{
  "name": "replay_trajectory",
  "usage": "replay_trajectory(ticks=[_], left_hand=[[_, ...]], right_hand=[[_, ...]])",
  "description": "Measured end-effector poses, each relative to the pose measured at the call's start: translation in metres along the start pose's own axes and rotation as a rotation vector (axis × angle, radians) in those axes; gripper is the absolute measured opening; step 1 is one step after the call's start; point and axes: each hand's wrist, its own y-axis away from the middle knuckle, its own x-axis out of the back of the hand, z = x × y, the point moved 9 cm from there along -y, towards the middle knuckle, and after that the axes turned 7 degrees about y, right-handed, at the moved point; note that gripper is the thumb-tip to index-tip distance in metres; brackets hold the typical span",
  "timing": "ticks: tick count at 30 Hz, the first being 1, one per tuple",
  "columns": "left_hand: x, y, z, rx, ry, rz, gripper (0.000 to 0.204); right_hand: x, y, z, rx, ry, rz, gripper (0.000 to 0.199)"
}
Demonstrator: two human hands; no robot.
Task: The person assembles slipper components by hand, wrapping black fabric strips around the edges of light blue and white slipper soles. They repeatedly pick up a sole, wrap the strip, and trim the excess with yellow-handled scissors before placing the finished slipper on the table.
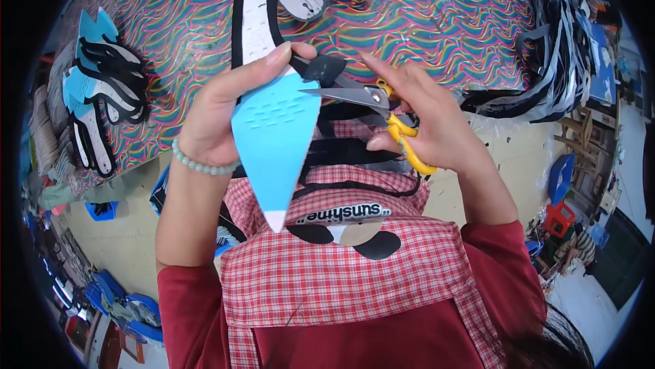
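A worktable [443,21] covered in swirling rainbow-patterned sheet fills the top of your view, with a stack of cut blue, black and white pieces [102,89] at its left edge and a heap of black offcuts [556,48] at the right. Your left hand [222,113] pinches a blue pointed shoe piece [273,137] by its upper edge, tip hanging down over your red checked apron [341,280] — held up off the table so the blades can reach its black trim. Your right hand [426,123] is closed through the yellow handles of the scissors [372,99], blades slightly parted at the piece's top corner. What the blades bite is hard to make out — dark material there blurs together, and your fingers hide the handles.
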Motion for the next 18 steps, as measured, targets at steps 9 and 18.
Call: replay_trajectory(ticks=[9, 18], left_hand=[[0.001, 0.006, 0.009, 0.013, 0.044, -0.041, 0.033], [0.006, 0.016, 0.045, -0.392, -0.431, 0.164, 0.030]], right_hand=[[-0.007, -0.006, -0.006, 0.010, -0.071, -0.034, 0.085], [0.062, -0.008, 0.084, -0.357, 0.305, 0.294, 0.066]])
